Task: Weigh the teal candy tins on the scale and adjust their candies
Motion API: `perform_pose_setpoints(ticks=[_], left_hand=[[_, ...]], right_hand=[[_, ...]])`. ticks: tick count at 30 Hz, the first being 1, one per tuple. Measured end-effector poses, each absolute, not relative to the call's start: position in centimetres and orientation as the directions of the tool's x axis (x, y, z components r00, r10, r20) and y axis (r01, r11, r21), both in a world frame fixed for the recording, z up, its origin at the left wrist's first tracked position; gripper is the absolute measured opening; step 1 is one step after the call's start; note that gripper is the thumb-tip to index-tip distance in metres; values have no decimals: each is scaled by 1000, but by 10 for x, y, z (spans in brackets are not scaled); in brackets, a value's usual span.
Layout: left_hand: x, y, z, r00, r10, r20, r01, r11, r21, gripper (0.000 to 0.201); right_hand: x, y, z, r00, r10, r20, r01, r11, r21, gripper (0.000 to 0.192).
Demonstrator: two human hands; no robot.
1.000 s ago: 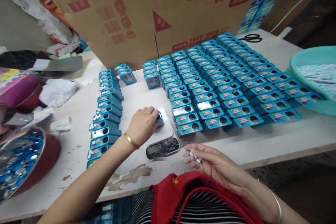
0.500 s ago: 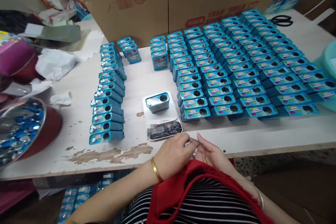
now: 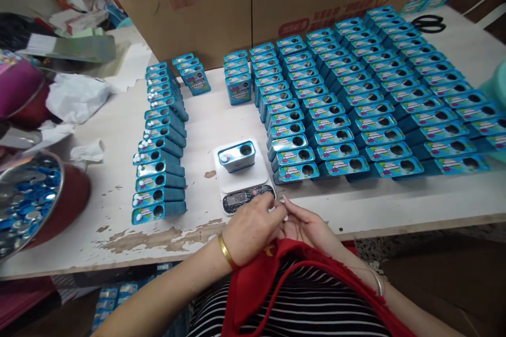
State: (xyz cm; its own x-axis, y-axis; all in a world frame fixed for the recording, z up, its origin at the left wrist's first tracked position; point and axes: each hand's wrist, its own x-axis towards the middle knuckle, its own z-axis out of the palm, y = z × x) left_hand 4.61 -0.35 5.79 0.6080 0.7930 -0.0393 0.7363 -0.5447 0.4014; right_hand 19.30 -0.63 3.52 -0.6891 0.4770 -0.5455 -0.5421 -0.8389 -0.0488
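My left hand (image 3: 253, 229), with a gold bracelet at its wrist, pinches small white candies (image 3: 272, 209) between closed fingertips. My right hand (image 3: 306, 225) is cupped palm up against it, fingers curled around more white pieces that are mostly hidden. Both hands are just in front of a white digital scale (image 3: 259, 176); its display reads about 146.8. A blue tin (image 3: 237, 158) stands upright on the scale, with a round hole in its top and a white piece on the lid's left end.
Left of the scale runs a column of blue tins (image 3: 168, 181), many with white pieces on top. Rows of similar tins (image 3: 340, 121) fill the right. Behind stands a large cardboard box (image 3: 221, 5). A metal bowl of blue caps (image 3: 75, 195) is far left; black scissors (image 3: 429, 23) lie back right.
My left hand has shifted slightly left and down, its fingertips staying close to my right hand. The view has tilted a little. The scale's display is readable now.
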Motion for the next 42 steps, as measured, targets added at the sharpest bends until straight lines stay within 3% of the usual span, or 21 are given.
perform_pose_setpoints(ticks=[4,9,14,19,24,29,38,42], left_hand=[[22,25,85,525,842,124,650,-490,581,14],[0,75,104,395,865,308,729,-500,467,12],[-7,101,97,465,859,212,788,-511,342,9],[6,74,99,538,819,200,736,-572,361,18],[38,15,59,692,720,40,662,-657,361,24],[51,-19,20,710,704,34,624,-651,432,16],[49,-25,28,638,752,165,579,-609,542,16],[44,-24,34,576,798,178,517,-524,677,17]], right_hand=[[178,20,55,-630,599,-494,-670,-741,-44,21],[167,40,62,-637,612,-468,-650,-753,-100,34],[168,36,49,-639,565,-522,-628,-775,-69,34],[176,27,41,-639,563,-524,-647,-762,-29,36],[192,7,28,-658,515,-550,-618,-786,2,41],[208,-21,5,-701,453,-550,-534,-846,-17,44],[207,-31,0,-718,473,-511,-551,-834,2,29],[206,-30,4,-713,486,-505,-574,-818,24,27]])
